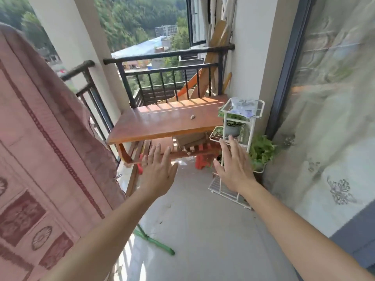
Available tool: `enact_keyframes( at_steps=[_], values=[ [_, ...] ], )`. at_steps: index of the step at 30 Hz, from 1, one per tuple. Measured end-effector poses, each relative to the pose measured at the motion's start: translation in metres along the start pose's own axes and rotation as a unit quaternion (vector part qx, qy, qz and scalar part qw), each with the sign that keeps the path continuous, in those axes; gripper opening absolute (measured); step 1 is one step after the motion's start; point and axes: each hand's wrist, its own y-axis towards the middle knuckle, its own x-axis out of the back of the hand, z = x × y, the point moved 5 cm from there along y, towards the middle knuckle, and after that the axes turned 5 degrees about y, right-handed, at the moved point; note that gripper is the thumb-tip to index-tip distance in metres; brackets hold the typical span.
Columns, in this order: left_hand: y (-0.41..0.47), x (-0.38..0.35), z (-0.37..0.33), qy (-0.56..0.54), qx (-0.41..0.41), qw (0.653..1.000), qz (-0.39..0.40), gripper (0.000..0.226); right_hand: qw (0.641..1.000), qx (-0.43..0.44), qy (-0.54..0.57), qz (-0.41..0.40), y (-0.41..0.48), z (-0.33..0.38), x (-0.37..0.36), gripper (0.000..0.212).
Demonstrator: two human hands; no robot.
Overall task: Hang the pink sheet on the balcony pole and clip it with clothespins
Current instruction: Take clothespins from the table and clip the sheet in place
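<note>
The pink sheet, patterned with dark red squares and bands, hangs draped over the balcony railing on the left and fills the left side of the view. A bare stretch of the dark rail pole shows beyond its upper edge. My left hand is stretched forward, palm down, fingers spread, holding nothing, just right of the sheet's edge. My right hand is likewise held out flat and empty, in front of the white rack. A small metal clip lies on the wooden table.
A wooden table stands ahead against the black railing. A white wire plant rack with potted greens stands at the right by the wall. A curtained glass door runs along the right. A green pole lies on the floor.
</note>
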Motion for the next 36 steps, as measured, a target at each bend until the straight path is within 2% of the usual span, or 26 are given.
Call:
enact_keyframes(
  at_steps=[3, 12, 17, 21, 24, 30, 36],
  values=[
    [0.075, -0.028, 0.008, 0.026, 0.005, 0.998, 0.052, 0.066, 0.999, -0.01, 0.002, 0.035, 0.084, -0.026, -0.023, 0.074],
    [0.268, -0.09, 0.067, 0.016, 0.028, 0.998, 0.054, 0.072, 0.995, -0.014, -0.014, 0.099, 0.296, -0.05, -0.108, 0.074],
    [0.379, -0.17, 0.118, -0.006, 0.06, 0.99, 0.128, 0.066, 0.988, -0.047, -0.056, 0.137, 0.396, -0.074, -0.177, 0.077],
    [0.463, -0.219, 0.156, -0.007, 0.046, 0.976, 0.212, 0.069, 0.979, -0.101, -0.077, 0.162, 0.475, -0.093, -0.209, 0.077],
    [0.531, -0.239, 0.176, -0.003, 0.027, 0.973, 0.228, 0.07, 0.974, -0.125, -0.08, 0.171, 0.528, -0.105, -0.227, 0.077],
    [0.64, -0.307, 0.172, -0.042, 0.016, 0.966, 0.255, 0.071, 0.964, -0.147, -0.074, 0.209, 0.608, -0.141, -0.288, 0.076],
    [0.708, -0.406, 0.143, -0.076, 0.015, 0.946, 0.316, 0.069, 0.942, -0.158, -0.042, 0.294, 0.676, -0.197, -0.388, 0.074]
  ],
)
